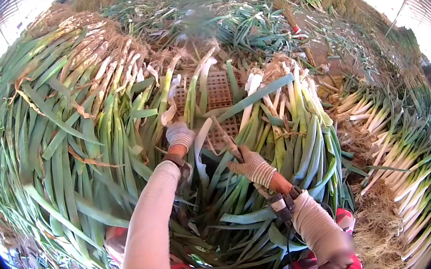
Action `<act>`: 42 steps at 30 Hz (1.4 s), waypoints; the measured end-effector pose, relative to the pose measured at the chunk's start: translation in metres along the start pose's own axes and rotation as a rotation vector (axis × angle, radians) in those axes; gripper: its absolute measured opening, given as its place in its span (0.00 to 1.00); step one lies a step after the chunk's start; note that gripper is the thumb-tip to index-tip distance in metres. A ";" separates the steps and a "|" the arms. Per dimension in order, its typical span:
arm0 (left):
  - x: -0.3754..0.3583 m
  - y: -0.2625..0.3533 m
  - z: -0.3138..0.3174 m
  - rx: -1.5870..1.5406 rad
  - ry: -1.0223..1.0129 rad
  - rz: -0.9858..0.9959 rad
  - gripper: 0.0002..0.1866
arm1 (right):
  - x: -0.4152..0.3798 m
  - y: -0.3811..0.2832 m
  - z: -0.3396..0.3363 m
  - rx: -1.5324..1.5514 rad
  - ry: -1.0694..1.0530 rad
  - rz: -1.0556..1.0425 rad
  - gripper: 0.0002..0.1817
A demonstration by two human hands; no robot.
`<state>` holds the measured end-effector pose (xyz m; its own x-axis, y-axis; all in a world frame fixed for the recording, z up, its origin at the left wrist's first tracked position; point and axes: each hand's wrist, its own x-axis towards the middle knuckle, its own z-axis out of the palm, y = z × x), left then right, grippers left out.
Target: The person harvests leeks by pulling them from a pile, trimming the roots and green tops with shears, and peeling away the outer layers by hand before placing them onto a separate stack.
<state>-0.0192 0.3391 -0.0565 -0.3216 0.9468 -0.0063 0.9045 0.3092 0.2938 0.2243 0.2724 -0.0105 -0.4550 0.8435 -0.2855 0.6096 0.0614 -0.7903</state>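
My left hand [179, 134], in a pale striped glove, is closed at the lower end of a pale leek stalk [169, 114] near the crate; the fingertips are partly hidden. In a matching glove, my right hand [256, 166] wraps round a slim, dull brown rod-like tool [227, 139] that points up and left. A dark device [280, 207] with a cord lies against the right wrist. Two leeks [203, 85] rest on the perforated crate [219, 97] between and beyond the hands. Cut leaf pieces hang near both hands.
A large heap of untrimmed leeks [60, 137] with roots spreads on the left. Another bundle of leeks [299, 119] lies right of the crate. Cleaned white-stemmed leeks [411, 196] are stacked at far right. Leaf scraps [251, 28] cover the ground beyond.
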 end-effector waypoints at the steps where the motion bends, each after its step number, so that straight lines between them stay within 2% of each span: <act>1: 0.006 0.004 0.001 0.011 -0.124 -0.077 0.22 | 0.000 -0.005 -0.004 0.035 -0.002 0.044 0.33; 3: 0.006 0.004 -0.001 -0.057 -0.156 -0.164 0.25 | -0.002 -0.012 -0.010 0.111 -0.003 0.134 0.34; 5: -0.004 0.003 -0.018 -0.123 -0.167 -0.167 0.26 | 0.004 0.006 -0.004 0.097 0.042 0.029 0.34; 7: -0.024 0.003 -0.024 -0.136 -0.190 -0.223 0.31 | 0.001 0.009 0.002 0.084 0.083 -0.064 0.35; 9: -0.050 -0.007 -0.019 -0.257 -0.184 -0.252 0.38 | 0.000 0.008 0.000 0.062 0.071 -0.007 0.34; 10: -0.062 -0.009 -0.024 -0.756 -0.474 -0.612 0.44 | -0.002 0.007 0.000 0.046 0.075 -0.002 0.34; 11: -0.082 -0.016 -0.011 -0.994 -0.455 -0.569 0.48 | -0.006 0.005 0.003 0.030 0.075 0.003 0.34; 13: -0.136 -0.012 -0.024 -0.981 -0.320 -0.518 0.36 | -0.026 -0.022 0.006 -0.038 0.014 -0.042 0.31; 15: -0.172 -0.006 -0.035 -0.821 -0.084 -0.458 0.34 | -0.055 -0.055 0.017 -0.106 -0.094 -0.117 0.31; 16: -0.185 -0.007 -0.039 -0.737 0.029 -0.429 0.34 | -0.071 -0.074 0.023 -0.236 -0.163 -0.050 0.33; 19: -0.210 -0.015 -0.036 -0.580 0.076 -0.410 0.30 | -0.103 -0.089 0.048 -0.480 -0.254 -0.013 0.36; 20: -0.216 -0.019 -0.038 -0.759 -0.025 -0.474 0.30 | -0.110 -0.089 0.053 -0.525 -0.244 -0.002 0.36; 23: -0.227 -0.035 -0.012 -0.828 0.110 -0.356 0.30 | -0.125 -0.093 0.059 -0.594 -0.222 0.047 0.36; 24: -0.237 -0.027 -0.035 -0.850 0.176 -0.312 0.31 | -0.128 -0.098 0.061 -0.625 -0.225 0.072 0.35; 27: -0.247 -0.023 -0.030 -0.741 0.218 -0.216 0.31 | -0.136 -0.114 0.069 -0.638 -0.214 0.082 0.35; 31: -0.248 -0.017 -0.005 -0.956 0.009 -0.280 0.33 | -0.112 -0.096 0.090 -0.623 -0.084 0.058 0.32; 32: -0.244 -0.018 0.023 -0.933 0.098 -0.232 0.35 | -0.103 -0.098 0.091 -0.667 -0.112 0.133 0.33; 35: -0.240 -0.015 0.006 -1.091 -0.071 -0.368 0.37 | -0.082 -0.098 0.089 -0.686 -0.078 0.218 0.33; 36: -0.244 -0.012 -0.022 -0.990 -0.087 -0.336 0.39 | -0.076 -0.100 0.086 -0.711 -0.080 0.229 0.34; 40: -0.232 -0.007 0.010 -1.173 -0.211 -0.449 0.40 | -0.057 -0.095 0.074 -0.694 -0.076 0.212 0.35; 42: -0.228 -0.010 0.019 -1.523 -0.254 -0.504 0.36 | -0.062 -0.098 0.070 -0.696 -0.079 0.205 0.34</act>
<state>0.0503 0.1215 -0.0758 -0.2917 0.8194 -0.4934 -0.4219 0.3527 0.8352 0.1473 0.1773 0.0465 -0.3170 0.8349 -0.4500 0.9471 0.2539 -0.1962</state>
